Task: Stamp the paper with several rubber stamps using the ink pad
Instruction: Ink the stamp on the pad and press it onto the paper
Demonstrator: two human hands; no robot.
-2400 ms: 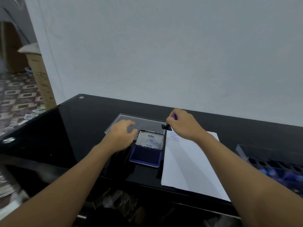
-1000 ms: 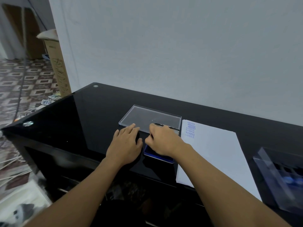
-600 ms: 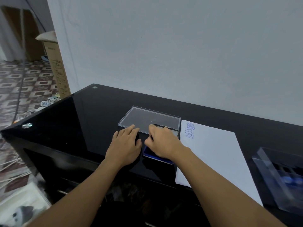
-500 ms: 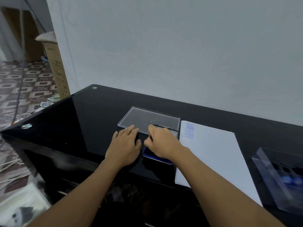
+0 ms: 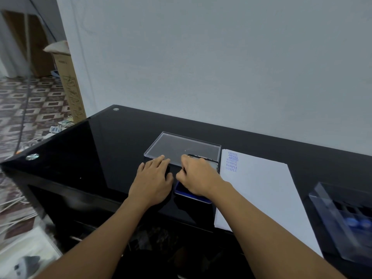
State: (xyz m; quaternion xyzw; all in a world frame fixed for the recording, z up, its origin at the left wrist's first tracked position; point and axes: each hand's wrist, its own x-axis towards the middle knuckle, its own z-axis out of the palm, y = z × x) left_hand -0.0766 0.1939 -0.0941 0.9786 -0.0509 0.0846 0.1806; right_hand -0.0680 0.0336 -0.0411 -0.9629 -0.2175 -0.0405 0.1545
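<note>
The ink pad (image 5: 192, 195) sits near the table's (image 5: 100, 148) front edge, just left of the paper (image 5: 261, 190); our right hand (image 5: 198, 176) covers it, fingers curled and pinched, we judge round a rubber stamp hidden beneath. Blue imprints (image 5: 232, 161) fill the sheet's far left corner, so bare paper lies right of this hand, the nearer one. Our left hand (image 5: 153, 180) lies flat beside the pad, fingers straight.

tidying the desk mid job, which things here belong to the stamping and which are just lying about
For the job: white paper sheet with blue prints, blue ink pad under the right hand, clear plastic case of blue-topped stamps.
Lying about: flat clear plastic lid, tall cardboard box on the floor, white cables.
</note>
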